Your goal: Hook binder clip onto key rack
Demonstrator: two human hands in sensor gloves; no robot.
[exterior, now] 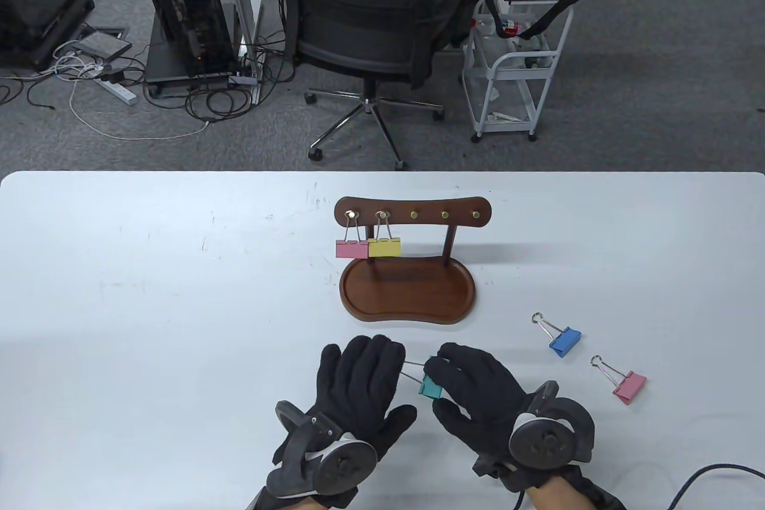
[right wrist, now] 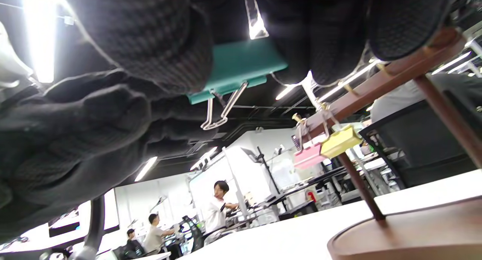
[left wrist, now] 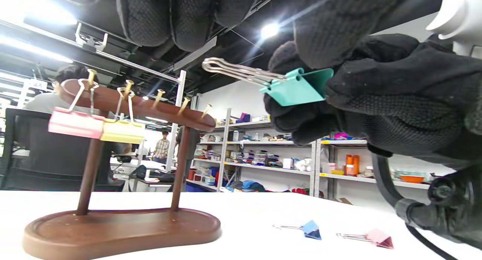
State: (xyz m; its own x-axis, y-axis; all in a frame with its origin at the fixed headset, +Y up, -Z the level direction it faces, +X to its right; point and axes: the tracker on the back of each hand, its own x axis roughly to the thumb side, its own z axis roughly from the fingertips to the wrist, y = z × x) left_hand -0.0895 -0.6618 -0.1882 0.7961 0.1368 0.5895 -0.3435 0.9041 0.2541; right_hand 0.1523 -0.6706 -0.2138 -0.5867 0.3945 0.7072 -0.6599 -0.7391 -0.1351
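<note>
**Teal clip held ready, its wire loops free for a hook**

The right hand (exterior: pixel 478 387) grasps the teal binder clip (exterior: pixel 430 385) by its coloured body, above the table (exterior: pixel 149 295) at about 6 o'clock from the key rack (exterior: pixel 412 216). This grip seems chosen so that the wire handles (left wrist: pixel 233 70) stay free and point toward 10 o'clock, ready to slide over a peg. The left hand (exterior: pixel 358 390) is just beside the handle tips, its fingers loosely curled and holding nothing; whether it touches the wire I cannot tell.

On the rack, a pink clip (exterior: pixel 351 249) and a yellow clip (exterior: pixel 384 247) hang from the two left hooks, so I judge the third hook (exterior: pixel 413 214) is the natural target. A blue clip (exterior: pixel 565 342) and another pink clip (exterior: pixel 629 386) lie on the table at about 4 o'clock from the rack, probably waiting.
</note>
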